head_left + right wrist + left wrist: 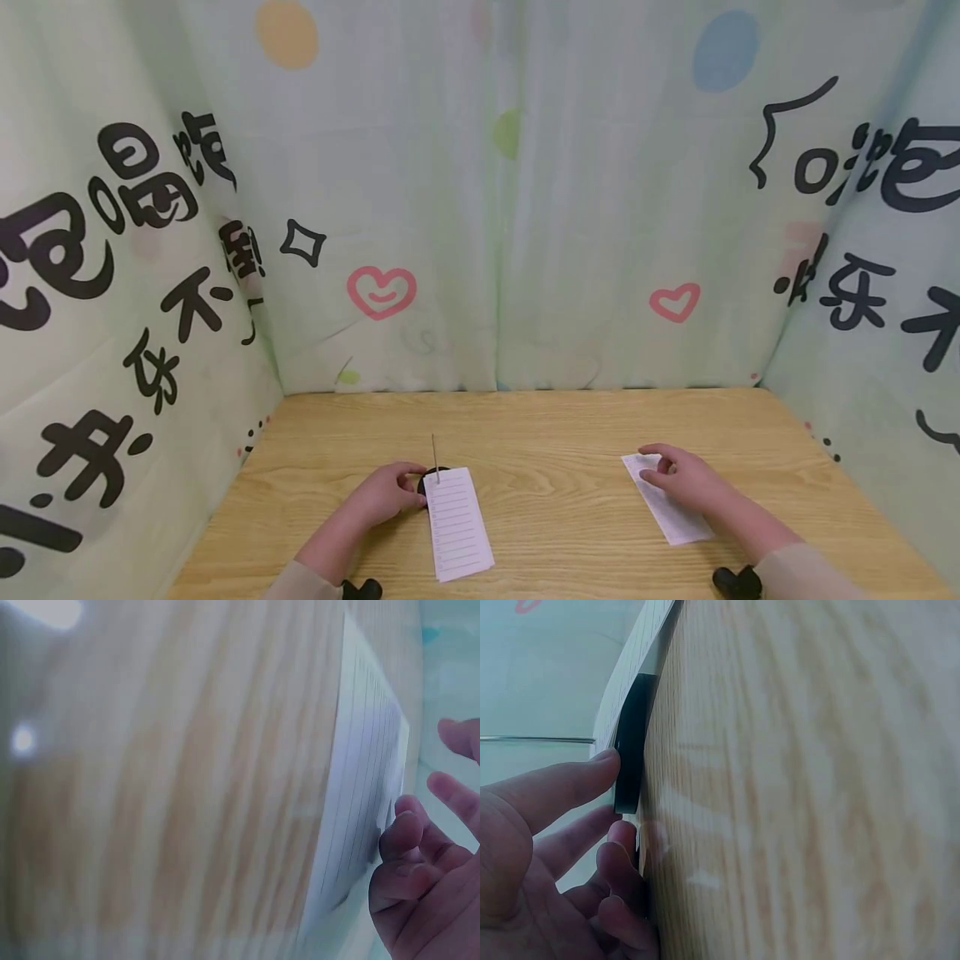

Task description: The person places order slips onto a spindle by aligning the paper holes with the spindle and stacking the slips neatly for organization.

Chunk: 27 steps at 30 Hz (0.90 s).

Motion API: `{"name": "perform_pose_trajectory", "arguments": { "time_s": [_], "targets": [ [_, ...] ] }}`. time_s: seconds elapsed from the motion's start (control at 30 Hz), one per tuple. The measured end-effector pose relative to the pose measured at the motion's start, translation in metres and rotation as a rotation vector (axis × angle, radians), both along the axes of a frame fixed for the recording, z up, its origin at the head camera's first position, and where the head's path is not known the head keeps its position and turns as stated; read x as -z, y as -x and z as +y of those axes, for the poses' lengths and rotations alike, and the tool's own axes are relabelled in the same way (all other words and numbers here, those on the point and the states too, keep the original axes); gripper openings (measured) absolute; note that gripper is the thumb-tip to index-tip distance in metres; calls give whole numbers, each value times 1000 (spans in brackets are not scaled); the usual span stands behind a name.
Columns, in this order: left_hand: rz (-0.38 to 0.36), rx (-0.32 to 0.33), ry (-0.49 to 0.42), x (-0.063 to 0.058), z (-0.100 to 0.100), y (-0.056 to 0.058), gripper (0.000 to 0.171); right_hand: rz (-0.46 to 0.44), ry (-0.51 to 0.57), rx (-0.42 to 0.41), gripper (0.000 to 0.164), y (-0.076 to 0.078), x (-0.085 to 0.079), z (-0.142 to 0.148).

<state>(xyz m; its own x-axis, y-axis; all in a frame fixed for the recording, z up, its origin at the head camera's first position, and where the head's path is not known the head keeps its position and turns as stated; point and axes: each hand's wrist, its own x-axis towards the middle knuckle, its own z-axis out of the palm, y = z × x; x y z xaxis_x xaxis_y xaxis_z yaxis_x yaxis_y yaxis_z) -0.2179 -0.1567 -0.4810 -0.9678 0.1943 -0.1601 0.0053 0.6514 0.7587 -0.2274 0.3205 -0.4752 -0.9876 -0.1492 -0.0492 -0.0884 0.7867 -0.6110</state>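
Note:
On the left side of the table stands a bill spike with a black round base [632,750] and a thin upright metal pin [434,450]. Lined paper slips [459,525] are pierced near their top edge by the pin and lie over the base, hiding most of it. My left hand [386,498] pinches the base's left edge, thumb on top, other fingers low by the tabletop. To the right lie more lined slips [678,518]. My right hand [684,482] hovers over their upper part, thumb and index finger apart, other fingers loosely bent near the paper [360,757].
The wooden table [555,467] ends at a pale printed curtain [570,250] behind, and similar curtains close in both sides. A black wrist device [737,582] sits at the right sleeve, another [362,589] at the left.

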Motion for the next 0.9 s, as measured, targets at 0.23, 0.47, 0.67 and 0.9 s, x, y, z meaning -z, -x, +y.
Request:
{"name": "perform_pose_trajectory", "arguments": {
  "time_s": [0.23, 0.47, 0.67, 0.9],
  "targets": [
    [15, 11, 4, 1, 1, 1, 46, 6, -33, -13, 54, 5, 0, 18],
    [4, 2, 5, -2, 0, -1, 46, -38, -28, -21, 60, 7, 0, 21],
    [9, 15, 7, -1, 0, 0, 45, -49, -71, -18, 57, 7, -1, 22],
    [7, 17, 9, 2, 0, 1, 45, -86, -133, 12, 53, 7, -5, 18]
  ]
}}
